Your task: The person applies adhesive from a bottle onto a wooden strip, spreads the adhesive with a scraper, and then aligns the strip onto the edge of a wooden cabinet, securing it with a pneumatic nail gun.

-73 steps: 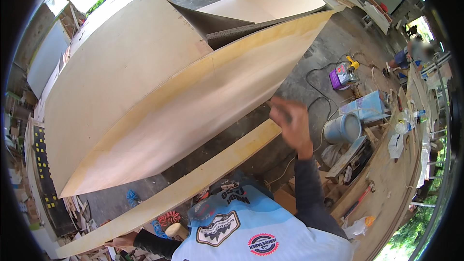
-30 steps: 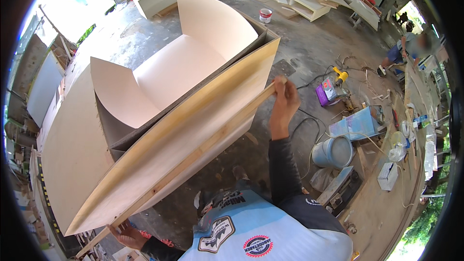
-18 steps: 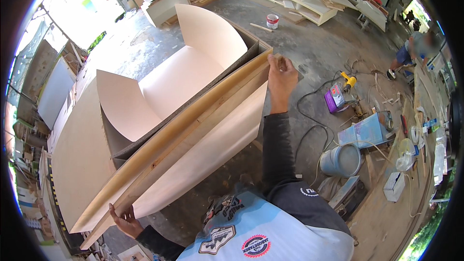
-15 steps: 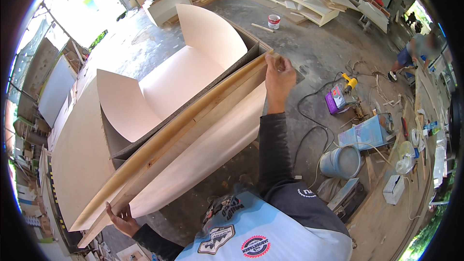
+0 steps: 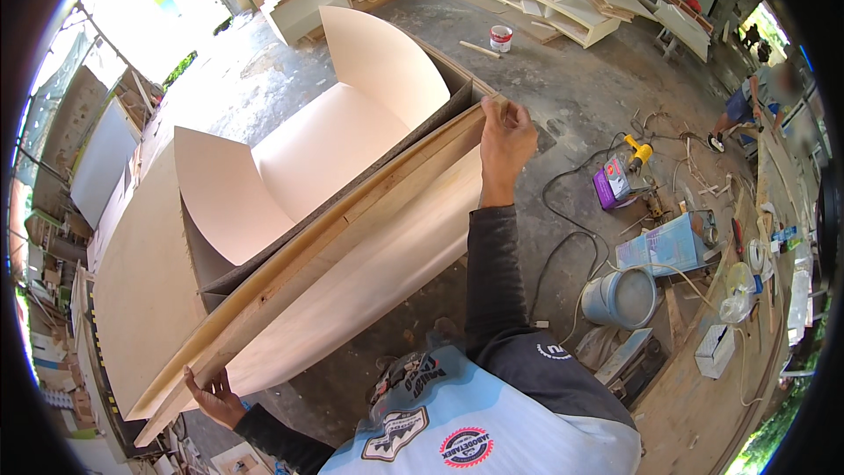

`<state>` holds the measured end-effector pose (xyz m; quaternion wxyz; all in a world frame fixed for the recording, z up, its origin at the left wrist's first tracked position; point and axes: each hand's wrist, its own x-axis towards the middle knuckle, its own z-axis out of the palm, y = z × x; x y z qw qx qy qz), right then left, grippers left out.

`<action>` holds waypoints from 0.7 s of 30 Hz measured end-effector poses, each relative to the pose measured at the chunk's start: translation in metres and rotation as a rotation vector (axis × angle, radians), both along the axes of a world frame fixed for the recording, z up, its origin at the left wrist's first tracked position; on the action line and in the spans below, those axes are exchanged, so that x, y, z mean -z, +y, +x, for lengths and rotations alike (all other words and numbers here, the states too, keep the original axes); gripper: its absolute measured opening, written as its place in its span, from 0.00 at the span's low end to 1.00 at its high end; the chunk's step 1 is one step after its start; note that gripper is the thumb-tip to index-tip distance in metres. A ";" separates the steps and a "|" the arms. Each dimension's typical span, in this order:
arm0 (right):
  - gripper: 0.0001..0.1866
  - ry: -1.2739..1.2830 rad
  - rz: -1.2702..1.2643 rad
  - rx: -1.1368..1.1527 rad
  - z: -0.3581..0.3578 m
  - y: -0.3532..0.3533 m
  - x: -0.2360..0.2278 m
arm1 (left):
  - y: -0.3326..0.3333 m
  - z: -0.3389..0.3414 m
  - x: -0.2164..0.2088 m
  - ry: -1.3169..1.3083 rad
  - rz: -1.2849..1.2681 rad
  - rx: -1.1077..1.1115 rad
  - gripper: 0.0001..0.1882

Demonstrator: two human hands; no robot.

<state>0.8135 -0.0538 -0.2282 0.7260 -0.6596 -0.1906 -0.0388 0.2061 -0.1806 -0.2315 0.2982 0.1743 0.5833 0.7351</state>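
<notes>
Strip of pale wood (image 5: 332, 239), long and narrow; set on a slant from the lower left of the frame to just above the centre, along the upper part of the side of a large curved wooden structure (image 5: 391, 251); whether it touches along its whole length I cannot tell.

Right hand (image 5: 508, 142), mine, right of the upper centre; thumb and bent fingers pinching the upper end of the strip, by the structure's corner; dark sleeve (image 5: 494, 273) below it.

Left hand (image 5: 215, 398), mine, lower left; fingers parted, tips against the lower stretch of the strip; whether it is gripped between thumb and fingers I cannot tell.

Curved pale sheet (image 5: 325, 145), upper centre, within the structure, ends rising; broad flat panel (image 5: 141, 264), left, part of the same piece.

White-and-red tub (image 5: 500, 39), upper centre, on the floor; thin stick (image 5: 480, 49) just beside it.

Yellow tool (image 5: 639, 151), right; purple tin (image 5: 608, 187) near it; dark cord (image 5: 547, 198) looping leftward.

Light-blue bucket (image 5: 601, 301), right, tilted; light-blue container (image 5: 658, 244) above it.

White box (image 5: 715, 352), lower right, on a wooden workbench (image 5: 694, 413); another person (image 5: 758, 92), upper right, well apart from me.
</notes>
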 end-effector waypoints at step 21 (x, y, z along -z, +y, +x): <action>0.19 -0.016 0.070 -0.022 0.007 0.003 0.005 | 0.014 0.010 -0.007 0.029 0.033 -0.092 0.26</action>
